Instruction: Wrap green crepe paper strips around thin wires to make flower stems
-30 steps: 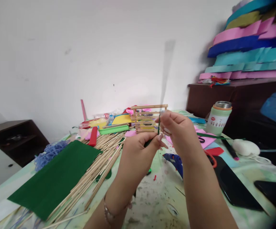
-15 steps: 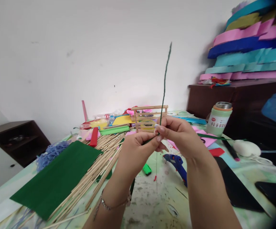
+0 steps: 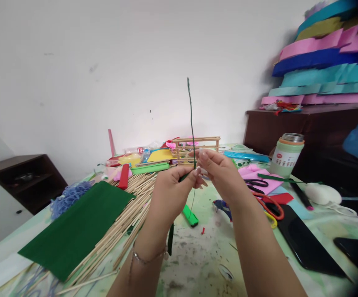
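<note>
Two pinches hold the green wire (image 3: 191, 119) upright above the tabletop (image 3: 197, 255), left hand (image 3: 169, 194) just below right hand (image 3: 220, 175), and I judge I'm mid-wrap, which calls for a firm, even twist.

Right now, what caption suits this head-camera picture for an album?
Left hand and right hand pinch a green stem upright over a table of wooden sticks, green paper and scissors.

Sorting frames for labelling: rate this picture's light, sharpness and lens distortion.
Head view: soft, even light, no glare. Head view: green wire, left hand and right hand sharp. Head view: right corners darken, and the paper rolls there look soft.
</note>
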`<control>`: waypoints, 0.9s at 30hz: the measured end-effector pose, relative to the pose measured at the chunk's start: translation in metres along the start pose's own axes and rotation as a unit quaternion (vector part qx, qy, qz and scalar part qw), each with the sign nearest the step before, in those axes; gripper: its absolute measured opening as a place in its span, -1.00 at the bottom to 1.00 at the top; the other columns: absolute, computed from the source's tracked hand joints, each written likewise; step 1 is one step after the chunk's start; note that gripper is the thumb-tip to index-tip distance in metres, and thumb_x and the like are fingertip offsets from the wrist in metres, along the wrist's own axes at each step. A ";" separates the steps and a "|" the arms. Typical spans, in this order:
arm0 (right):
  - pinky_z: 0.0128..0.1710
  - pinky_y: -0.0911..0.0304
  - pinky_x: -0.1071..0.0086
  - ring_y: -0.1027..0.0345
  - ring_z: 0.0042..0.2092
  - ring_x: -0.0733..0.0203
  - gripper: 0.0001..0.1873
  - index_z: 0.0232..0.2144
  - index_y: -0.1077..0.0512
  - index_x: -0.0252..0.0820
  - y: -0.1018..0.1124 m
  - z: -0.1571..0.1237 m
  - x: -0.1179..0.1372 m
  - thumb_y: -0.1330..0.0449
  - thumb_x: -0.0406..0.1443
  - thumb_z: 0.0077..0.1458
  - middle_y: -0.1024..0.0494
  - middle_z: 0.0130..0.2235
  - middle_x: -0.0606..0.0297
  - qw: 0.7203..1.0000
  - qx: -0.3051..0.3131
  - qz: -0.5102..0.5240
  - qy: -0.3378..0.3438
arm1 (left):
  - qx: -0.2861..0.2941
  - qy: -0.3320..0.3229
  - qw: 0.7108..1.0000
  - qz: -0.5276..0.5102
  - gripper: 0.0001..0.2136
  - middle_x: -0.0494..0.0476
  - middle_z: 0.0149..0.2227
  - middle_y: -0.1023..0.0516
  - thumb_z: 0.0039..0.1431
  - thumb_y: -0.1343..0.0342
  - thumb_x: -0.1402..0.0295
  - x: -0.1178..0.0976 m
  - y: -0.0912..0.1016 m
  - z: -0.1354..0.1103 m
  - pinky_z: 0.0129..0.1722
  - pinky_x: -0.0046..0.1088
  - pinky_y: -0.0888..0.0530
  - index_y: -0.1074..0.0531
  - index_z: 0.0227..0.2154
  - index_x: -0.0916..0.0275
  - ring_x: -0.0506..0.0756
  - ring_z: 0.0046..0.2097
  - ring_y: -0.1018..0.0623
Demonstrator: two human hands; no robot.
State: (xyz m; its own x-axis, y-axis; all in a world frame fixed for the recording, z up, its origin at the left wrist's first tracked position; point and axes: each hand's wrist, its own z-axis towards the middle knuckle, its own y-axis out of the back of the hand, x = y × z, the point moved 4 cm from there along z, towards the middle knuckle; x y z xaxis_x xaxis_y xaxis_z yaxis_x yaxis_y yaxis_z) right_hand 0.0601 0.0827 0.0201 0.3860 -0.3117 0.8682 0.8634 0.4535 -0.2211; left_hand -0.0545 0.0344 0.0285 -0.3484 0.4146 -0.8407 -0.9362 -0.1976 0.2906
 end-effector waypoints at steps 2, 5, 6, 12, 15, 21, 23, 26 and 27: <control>-0.56 -0.19 0.42 -0.33 -0.56 0.33 -0.70 -0.34 -0.48 -0.18 0.002 -0.001 0.000 -0.24 -0.05 0.07 -0.42 -0.61 0.43 0.999 0.050 0.014 -0.010 | 0.031 0.026 0.997 -0.058 -0.79 0.05 -0.56 -0.56 0.12 -0.15 0.32 0.002 0.000 0.002 -0.41 -0.52 -0.44 -0.55 -0.57 0.25 -0.02 -0.48 -0.49; -0.57 -0.21 0.39 -0.32 -0.59 0.33 -0.77 -0.46 -0.49 -0.20 0.003 -0.001 -0.001 -0.31 -0.14 0.02 -0.43 -0.61 0.42 0.995 0.093 0.029 -0.014 | 0.070 0.035 0.992 -0.095 -0.80 0.08 -0.55 -0.57 0.09 -0.16 0.33 0.004 -0.003 0.004 -0.39 -0.50 -0.47 -0.55 -0.59 0.26 -0.02 -0.48 -0.49; -0.59 -0.20 0.39 -0.30 -0.61 0.34 -0.77 -0.51 -0.47 -0.21 0.003 -0.001 -0.001 -0.34 -0.17 -0.02 -0.42 -0.61 0.42 0.995 0.088 0.040 -0.012 | 0.073 0.036 0.992 -0.095 -0.80 0.08 -0.55 -0.57 0.09 -0.16 0.34 0.005 -0.004 0.005 -0.38 -0.49 -0.47 -0.55 -0.59 0.26 -0.01 -0.48 -0.50; -0.63 -0.11 0.45 -0.17 -0.63 0.41 -0.65 -0.69 -0.37 -0.21 0.002 0.006 -0.009 -0.44 -0.17 -0.24 -0.36 -0.66 0.45 0.997 -0.035 0.063 -0.017 | -0.018 -0.031 0.995 0.090 -0.79 0.07 -0.48 -0.61 0.16 -0.11 0.29 0.003 -0.004 0.001 -0.41 -0.48 -0.40 -0.59 -0.47 0.24 0.04 -0.42 -0.53; -0.61 -0.10 0.45 -0.12 -0.62 0.42 -0.61 -0.72 -0.33 -0.20 0.001 0.008 -0.011 -0.46 -0.17 -0.31 -0.29 -0.69 0.48 0.996 -0.069 0.051 -0.010 | -0.049 -0.078 0.972 0.218 -0.78 0.09 -0.48 -0.60 0.20 -0.06 0.32 -0.003 -0.007 -0.004 -0.46 -0.48 -0.29 -0.59 -0.40 0.26 0.03 -0.45 -0.48; -0.62 -0.05 0.48 -0.08 -0.61 0.46 -0.60 -0.72 -0.30 -0.21 0.002 0.006 -0.011 -0.48 -0.24 -0.33 -0.29 -0.67 0.50 0.994 -0.091 0.056 -0.006 | -0.057 -0.086 0.964 0.243 -0.77 0.11 -0.48 -0.59 0.21 -0.03 0.37 -0.006 -0.010 -0.007 -0.46 -0.45 -0.29 -0.56 -0.45 0.28 0.03 -0.46 -0.47; -0.65 -0.04 0.48 -0.09 -0.64 0.46 -0.63 -0.67 -0.33 -0.20 0.002 0.004 -0.008 -0.47 -0.22 -0.26 -0.29 -0.67 0.50 0.997 -0.057 0.059 -0.015 | -0.033 -0.062 0.986 0.153 -0.78 0.08 -0.49 -0.59 0.19 -0.06 0.35 -0.004 -0.008 -0.006 -0.41 -0.45 -0.37 -0.56 -0.48 0.26 0.04 -0.43 -0.51; -0.67 -0.08 0.47 -0.17 -0.66 0.42 -0.76 -0.48 -0.47 -0.19 0.001 0.000 -0.001 -0.36 -0.14 -0.06 -0.33 -0.66 0.49 0.998 0.024 0.048 -0.017 | 0.023 -0.018 1.000 0.002 -0.79 0.06 -0.50 -0.60 0.17 -0.10 0.32 -0.001 -0.008 -0.004 -0.34 -0.46 -0.47 -0.56 -0.50 0.24 0.02 -0.41 -0.56; -0.67 -0.10 0.47 -0.20 -0.65 0.41 -0.77 -0.43 -0.51 -0.19 0.002 -0.002 0.002 -0.33 -0.14 0.00 -0.34 -0.65 0.47 0.998 0.045 0.042 -0.012 | 0.037 -0.008 0.999 -0.025 -0.79 0.06 -0.50 -0.61 0.17 -0.11 0.32 0.000 -0.008 -0.004 -0.33 -0.46 -0.48 -0.57 -0.51 0.24 0.02 -0.40 -0.56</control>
State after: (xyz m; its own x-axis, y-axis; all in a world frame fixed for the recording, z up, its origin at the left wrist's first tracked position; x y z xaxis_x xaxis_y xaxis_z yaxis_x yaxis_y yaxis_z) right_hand 0.0632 0.0815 0.0207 0.4468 -0.2491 0.8592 0.7948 0.5514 -0.2535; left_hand -0.0466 0.0325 0.0243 -0.3011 0.4372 -0.8475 -0.9531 -0.1100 0.2819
